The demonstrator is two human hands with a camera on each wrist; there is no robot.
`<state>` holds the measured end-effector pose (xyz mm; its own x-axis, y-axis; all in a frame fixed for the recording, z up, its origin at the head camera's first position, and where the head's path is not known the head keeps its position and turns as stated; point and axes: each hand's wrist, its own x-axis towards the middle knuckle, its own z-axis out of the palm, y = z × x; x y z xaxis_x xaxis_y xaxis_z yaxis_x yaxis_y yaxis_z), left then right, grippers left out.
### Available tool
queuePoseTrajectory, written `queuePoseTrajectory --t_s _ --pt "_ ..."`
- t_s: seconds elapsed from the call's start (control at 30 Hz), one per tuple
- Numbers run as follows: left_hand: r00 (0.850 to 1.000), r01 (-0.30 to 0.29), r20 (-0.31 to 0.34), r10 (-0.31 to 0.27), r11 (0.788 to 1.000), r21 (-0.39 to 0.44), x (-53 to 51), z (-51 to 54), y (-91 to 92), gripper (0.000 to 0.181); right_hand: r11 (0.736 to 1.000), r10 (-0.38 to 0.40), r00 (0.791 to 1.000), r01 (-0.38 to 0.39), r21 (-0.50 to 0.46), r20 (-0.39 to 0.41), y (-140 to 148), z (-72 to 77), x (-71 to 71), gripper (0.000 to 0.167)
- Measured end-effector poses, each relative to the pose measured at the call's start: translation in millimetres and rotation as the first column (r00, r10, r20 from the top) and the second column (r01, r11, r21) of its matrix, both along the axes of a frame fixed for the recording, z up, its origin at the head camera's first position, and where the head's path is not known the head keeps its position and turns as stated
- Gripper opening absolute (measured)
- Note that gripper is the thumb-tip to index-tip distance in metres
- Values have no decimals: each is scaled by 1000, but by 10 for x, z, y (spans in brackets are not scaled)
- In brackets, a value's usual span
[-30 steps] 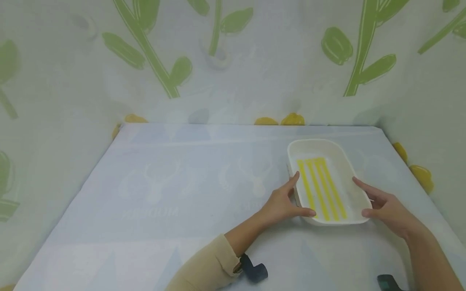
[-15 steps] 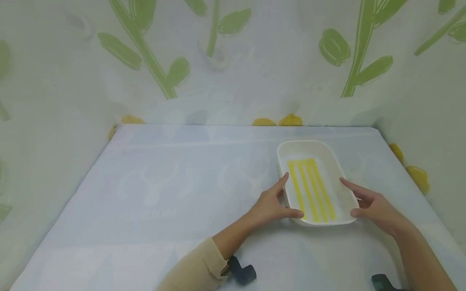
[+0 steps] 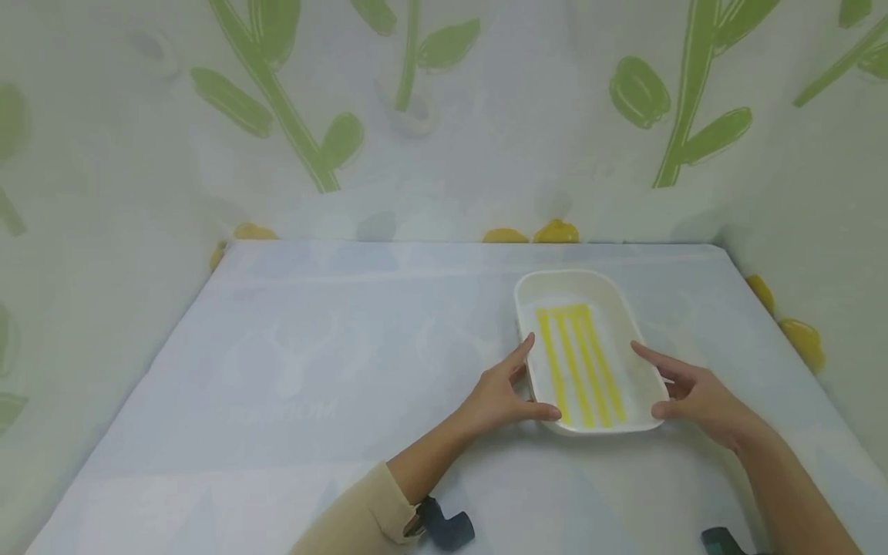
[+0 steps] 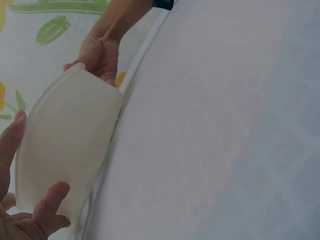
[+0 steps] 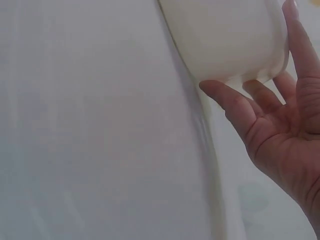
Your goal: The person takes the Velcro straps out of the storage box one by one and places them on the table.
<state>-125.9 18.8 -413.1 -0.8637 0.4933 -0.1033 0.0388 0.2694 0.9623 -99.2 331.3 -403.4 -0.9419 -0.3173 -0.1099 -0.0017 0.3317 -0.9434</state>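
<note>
The white tray (image 3: 634, 385) is right of centre over the pale bench (image 3: 277, 370), yellow stripes (image 3: 604, 366) running along its inside; whether it touches down, I can't tell from here. The person's left hand (image 3: 494, 395) has its grip round the near left corner, the right hand (image 3: 708, 401) round the near right, both thumbs at the rim.

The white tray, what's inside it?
Four yellow stripes run along the bottom of the white tray; nothing else shows inside. The left hand has its thumb over part of one near corner, hiding that spot.
</note>
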Motion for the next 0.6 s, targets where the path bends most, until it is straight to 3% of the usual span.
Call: queuePoseTrajectory --t_s 0.33,0.6 --pt "1000 -23 11 23 1000 -7 31 -6 -234 107 1000 -9 999 9 17 34 -214 -17 -27 86" --pt "999 2 32 -3 999 40 53 1 -368 108 1000 5 999 -4 -27 54 -352 23 -22 85"
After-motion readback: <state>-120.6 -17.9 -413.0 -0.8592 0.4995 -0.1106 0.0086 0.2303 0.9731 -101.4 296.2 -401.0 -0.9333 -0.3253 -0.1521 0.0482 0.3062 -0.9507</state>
